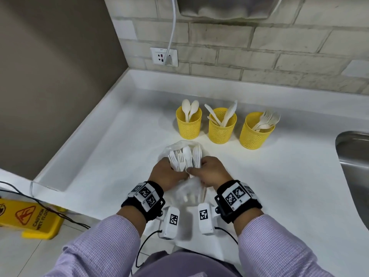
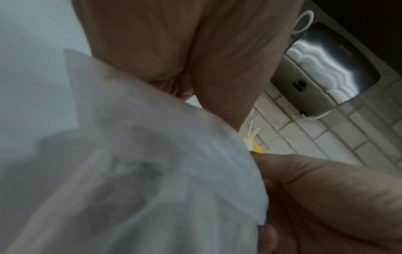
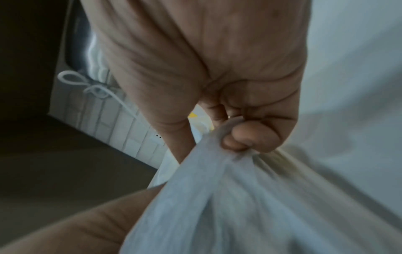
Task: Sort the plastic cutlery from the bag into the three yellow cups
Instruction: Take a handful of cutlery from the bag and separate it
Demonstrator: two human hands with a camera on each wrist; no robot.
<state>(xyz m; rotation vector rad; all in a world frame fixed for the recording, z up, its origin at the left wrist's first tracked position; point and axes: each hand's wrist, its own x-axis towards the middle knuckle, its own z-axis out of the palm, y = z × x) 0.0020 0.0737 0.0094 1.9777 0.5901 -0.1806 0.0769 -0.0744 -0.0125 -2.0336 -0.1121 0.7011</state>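
Observation:
A translucent plastic bag [image 1: 188, 188] lies on the white counter with white forks and spoons [image 1: 184, 157] sticking out of its far end. My left hand [image 1: 166, 172] grips the bag and cutlery from the left. My right hand [image 1: 207, 171] pinches the bunched bag [image 3: 219, 171] from the right, its fingers curled round the plastic. Behind them stand three yellow mesh cups: the left cup [image 1: 189, 124] holds spoons, the middle cup [image 1: 222, 127] holds knives, the right cup [image 1: 255, 132] holds forks. The left wrist view is filled by the blurred bag [image 2: 141, 171].
A steel sink [image 1: 353, 156] is sunk into the counter [image 1: 279, 176] at the right. A wall socket [image 1: 164, 56] with a white cable sits on the brick backsplash. A yellow wet-floor sign [image 1: 30, 218] stands on the floor at the left.

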